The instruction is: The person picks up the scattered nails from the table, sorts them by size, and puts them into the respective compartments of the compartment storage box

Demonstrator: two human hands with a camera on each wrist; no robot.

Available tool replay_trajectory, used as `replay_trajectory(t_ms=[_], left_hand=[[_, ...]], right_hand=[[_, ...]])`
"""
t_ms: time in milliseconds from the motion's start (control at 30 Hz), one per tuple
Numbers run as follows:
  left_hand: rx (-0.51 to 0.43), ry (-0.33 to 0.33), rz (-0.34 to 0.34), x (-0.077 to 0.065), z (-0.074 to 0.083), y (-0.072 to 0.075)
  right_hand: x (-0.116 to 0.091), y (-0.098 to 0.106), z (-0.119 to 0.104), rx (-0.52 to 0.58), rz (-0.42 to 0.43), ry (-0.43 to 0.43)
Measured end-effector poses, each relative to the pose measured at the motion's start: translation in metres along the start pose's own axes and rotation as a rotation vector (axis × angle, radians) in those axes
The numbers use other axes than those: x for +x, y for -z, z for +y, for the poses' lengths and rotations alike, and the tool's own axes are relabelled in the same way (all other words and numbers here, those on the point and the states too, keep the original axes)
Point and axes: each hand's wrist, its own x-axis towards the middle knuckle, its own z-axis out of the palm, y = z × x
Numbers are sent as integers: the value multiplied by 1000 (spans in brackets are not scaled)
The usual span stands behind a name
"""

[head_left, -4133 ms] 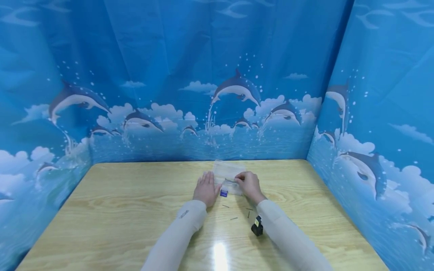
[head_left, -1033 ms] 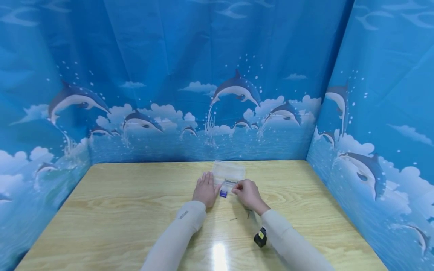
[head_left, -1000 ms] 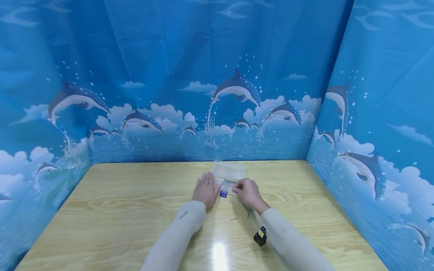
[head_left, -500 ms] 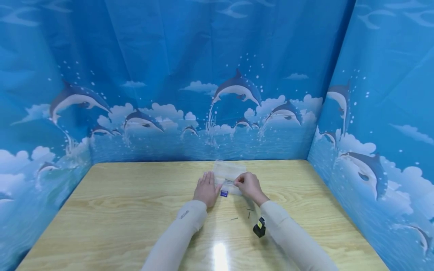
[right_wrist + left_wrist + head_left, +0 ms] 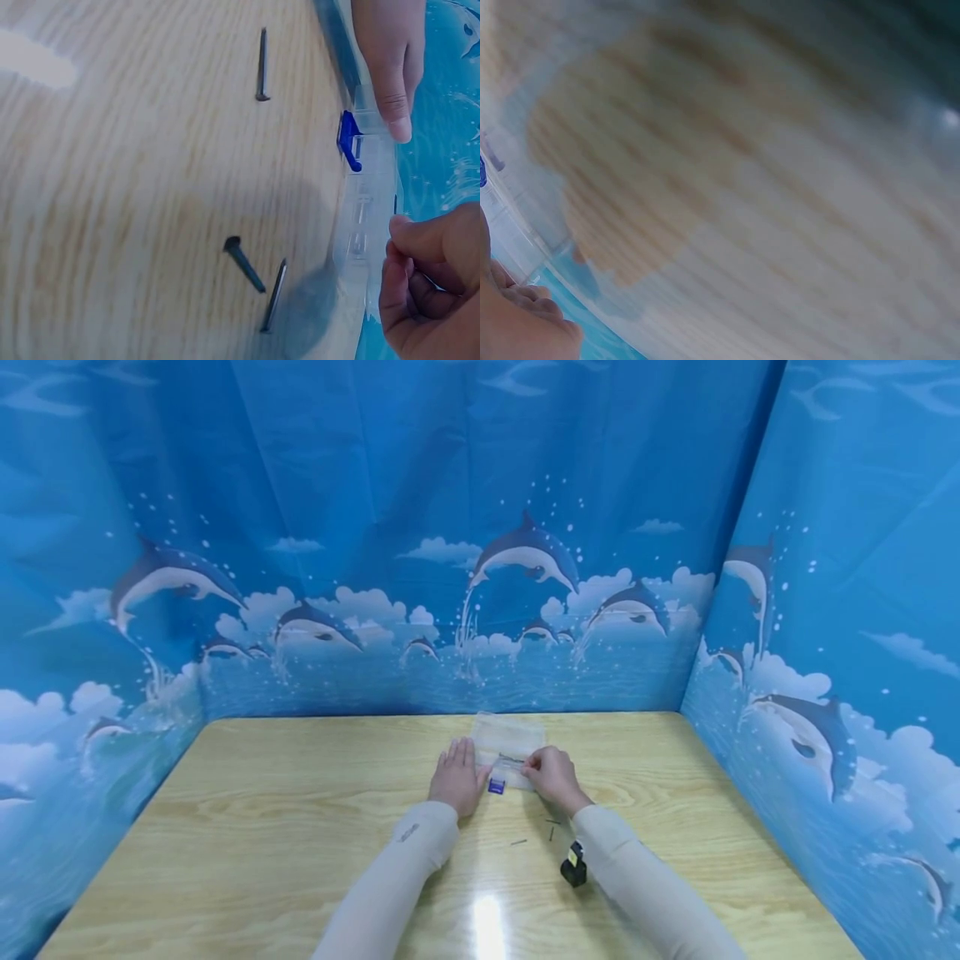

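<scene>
A clear plastic box (image 5: 525, 782) with its lid (image 5: 517, 731) folded back lies near the table's far edge, a blue latch (image 5: 497, 787) on its near side. Thin dark nails (image 5: 512, 757) show inside it. My left hand (image 5: 454, 781) lies flat at the box's left side, fingers straight, thumb at the rim. My right hand (image 5: 552, 774) is over the box's right part, thumb and forefinger pinching a nail; just a dark sliver of this nail (image 5: 395, 202) shows by the thumb in the right wrist view.
Three loose nails lie on the wooden table in front of the box: one on its own (image 5: 262, 64) and a close pair, a dark greenish nail (image 5: 245, 264) and a grey nail (image 5: 275, 296). A black wrist camera (image 5: 573, 868) sits by my right sleeve. A blue dolphin-print curtain (image 5: 375, 568) borders the table.
A nail that lay close in front of the box 4.1 s ago is gone from the table. My right hand has moved back from the box's near edge to over its inside. The left hand stays put.
</scene>
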Motion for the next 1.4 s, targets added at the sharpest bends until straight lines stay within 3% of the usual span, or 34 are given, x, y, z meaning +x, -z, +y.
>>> replay_trajectory(t_ms=[233,600,1000,1400], left_hand=[[10,9,5,2,0,-1],[9,8,14,2,0,-1],[0,8,13,1,0,-1],[6,11,7,0,1,1]], right_hand=[[3,-3,2,-39,33,54],[1,-3,-2,-51,24,20],[-1,-3,-1,-65,55,76],[-3,-3,2,-9,40,52]])
